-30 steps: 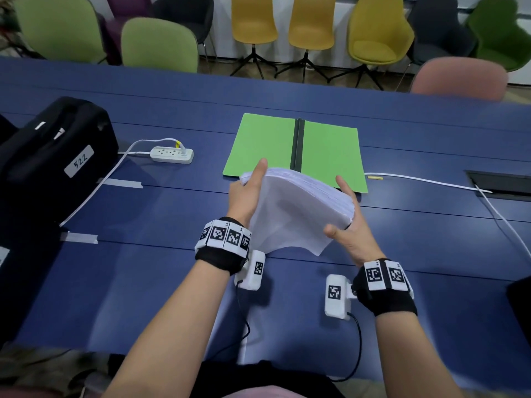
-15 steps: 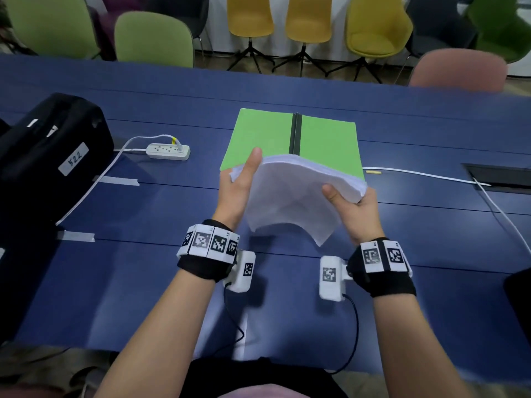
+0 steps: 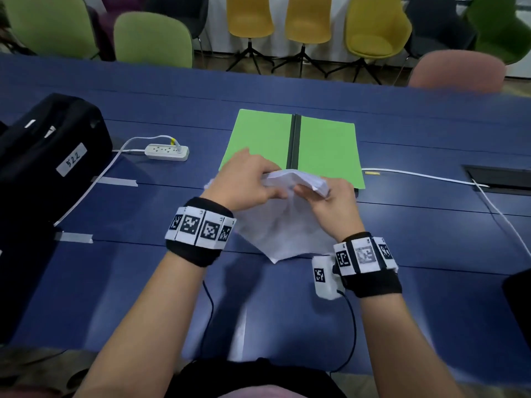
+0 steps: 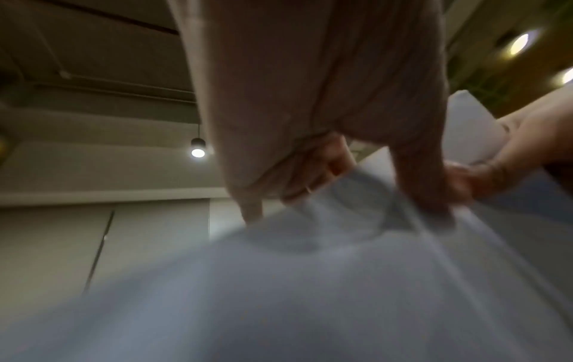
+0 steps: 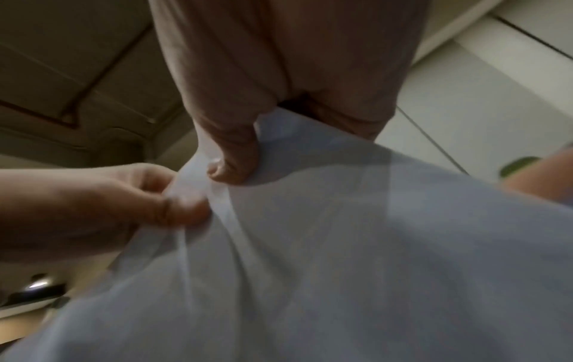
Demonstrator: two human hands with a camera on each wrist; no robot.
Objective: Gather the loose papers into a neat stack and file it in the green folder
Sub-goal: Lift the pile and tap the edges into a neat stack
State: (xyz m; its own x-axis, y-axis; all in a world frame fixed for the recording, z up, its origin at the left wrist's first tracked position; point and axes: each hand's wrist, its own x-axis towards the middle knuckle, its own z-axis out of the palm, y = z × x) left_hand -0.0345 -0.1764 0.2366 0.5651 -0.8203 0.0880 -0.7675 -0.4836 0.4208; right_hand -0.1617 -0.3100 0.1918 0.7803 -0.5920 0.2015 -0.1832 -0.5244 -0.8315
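A thick stack of white papers hangs in the air above the blue table, its top edge bent. My left hand grips the top edge from the left, fingers curled over it. My right hand pinches the same edge from the right. In the left wrist view the papers fill the lower half under my left hand's fingers. The right wrist view shows my thumb pressed on the papers. The green folder lies open and flat just beyond my hands.
A black case stands at the left, with a white power strip and its cable beside it. A white cable runs right to a recessed table socket. Coloured chairs line the table's far side.
Both hands have come together at the top edge of the stack, which was held wide by its sides before. The stack now hangs down and bends at the top.
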